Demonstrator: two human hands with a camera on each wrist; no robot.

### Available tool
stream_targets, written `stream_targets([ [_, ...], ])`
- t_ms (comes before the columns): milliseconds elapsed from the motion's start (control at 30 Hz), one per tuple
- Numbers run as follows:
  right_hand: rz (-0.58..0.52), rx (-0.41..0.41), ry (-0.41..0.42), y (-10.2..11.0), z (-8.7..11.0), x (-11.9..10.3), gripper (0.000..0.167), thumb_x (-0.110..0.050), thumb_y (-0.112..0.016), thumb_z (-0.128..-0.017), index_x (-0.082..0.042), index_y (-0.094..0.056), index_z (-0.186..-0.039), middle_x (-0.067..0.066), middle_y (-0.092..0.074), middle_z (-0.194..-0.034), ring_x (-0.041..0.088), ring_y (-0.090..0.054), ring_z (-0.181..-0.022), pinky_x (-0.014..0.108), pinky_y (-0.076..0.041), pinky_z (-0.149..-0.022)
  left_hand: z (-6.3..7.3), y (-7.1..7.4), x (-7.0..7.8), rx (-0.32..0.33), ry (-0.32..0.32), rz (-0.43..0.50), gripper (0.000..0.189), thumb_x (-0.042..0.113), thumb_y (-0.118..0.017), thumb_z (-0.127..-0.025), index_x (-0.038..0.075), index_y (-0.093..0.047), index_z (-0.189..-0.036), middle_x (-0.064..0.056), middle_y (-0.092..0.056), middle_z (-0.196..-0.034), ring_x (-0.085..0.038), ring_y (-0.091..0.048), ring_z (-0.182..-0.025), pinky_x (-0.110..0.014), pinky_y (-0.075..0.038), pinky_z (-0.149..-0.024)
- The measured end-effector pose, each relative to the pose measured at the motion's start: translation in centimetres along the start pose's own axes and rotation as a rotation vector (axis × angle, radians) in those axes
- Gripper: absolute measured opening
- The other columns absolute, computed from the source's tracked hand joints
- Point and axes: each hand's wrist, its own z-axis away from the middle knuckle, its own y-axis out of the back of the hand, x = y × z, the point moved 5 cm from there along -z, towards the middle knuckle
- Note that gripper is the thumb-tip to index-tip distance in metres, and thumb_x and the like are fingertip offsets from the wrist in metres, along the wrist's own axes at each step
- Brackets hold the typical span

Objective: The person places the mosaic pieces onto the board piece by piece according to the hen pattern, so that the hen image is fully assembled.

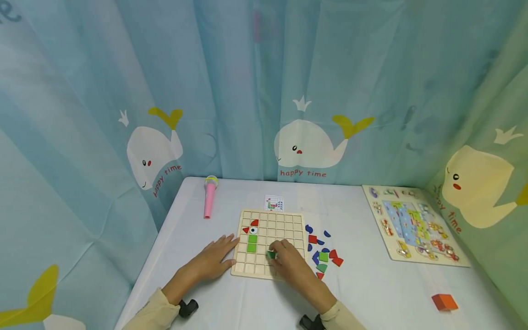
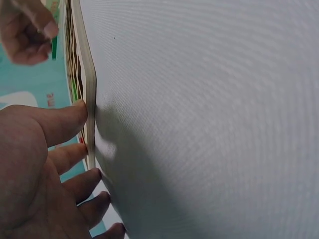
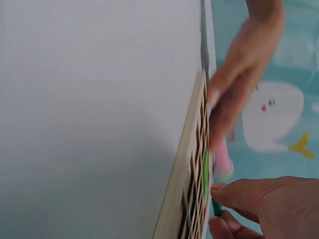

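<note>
A wooden grid board lies on the white table, holding two light green squares, a round eye piece and red pieces near its left side. My right hand pinches a dark green piece between thumb and fingers over the board's lower middle; the fingers partly hide its shape. At the board's left edge, my left hand lies with fingers spread. Its thumb and index finger touch the board's rim in the left wrist view.
Loose blue, red and green pieces are scattered right of the board. A small pattern card lies behind it. A pink toy microphone is at back left, a picture puzzle board at right, and an orange block at front right.
</note>
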Motion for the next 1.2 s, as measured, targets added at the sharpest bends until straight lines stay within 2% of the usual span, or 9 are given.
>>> stream_targets([
  [133,-0.014,-0.007,0.093,-1.5,-1.1,-2.0,0.022,-0.001,-0.082,-0.090,-0.005,-0.069,-0.107,0.004,-0.064,-0.099,0.011,-0.059,-0.088,0.029,-0.059,-0.078,0.0,0.0,-0.1,0.003,-0.002,0.003,0.063,0.031,-0.063,-0.107,0.015,-0.041,-0.164,-0.014,-0.035,-0.170,-0.040,-0.028,-0.159,-0.062,-0.025,-0.128],
  [400,0.039,-0.035,0.168,-3.4,-1.9,-3.6,0.015,-0.004,-0.085,-0.087,-0.007,-0.075,-0.097,0.002,-0.065,-0.096,0.009,-0.056,-0.083,0.024,-0.055,-0.074,0.1,0.1,0.2,0.006,-0.015,0.014,0.062,0.028,-0.062,-0.107,0.012,-0.041,-0.163,-0.017,-0.035,-0.170,-0.042,-0.029,-0.158,-0.064,-0.025,-0.127],
  [667,0.096,0.019,0.192,-3.3,-1.9,-3.8,0.017,-0.005,-0.088,-0.085,-0.008,-0.075,-0.096,0.001,-0.066,-0.093,0.009,-0.057,-0.081,0.025,-0.055,-0.073,0.1,0.3,0.3,0.006,-0.017,0.009,0.062,0.028,-0.063,-0.107,0.012,-0.042,-0.163,-0.016,-0.036,-0.169,-0.042,-0.029,-0.158,-0.065,-0.026,-0.126],
  [1200,0.116,0.091,0.187,-3.3,-2.4,-3.9,0.014,-0.003,-0.087,-0.085,-0.007,-0.076,-0.091,0.001,-0.062,-0.087,0.011,-0.057,-0.075,0.026,-0.053,-0.066,0.0,0.2,0.1,0.004,-0.017,0.001,0.062,0.028,-0.063,-0.107,0.012,-0.042,-0.163,-0.016,-0.036,-0.170,-0.042,-0.029,-0.158,-0.065,-0.026,-0.126],
])
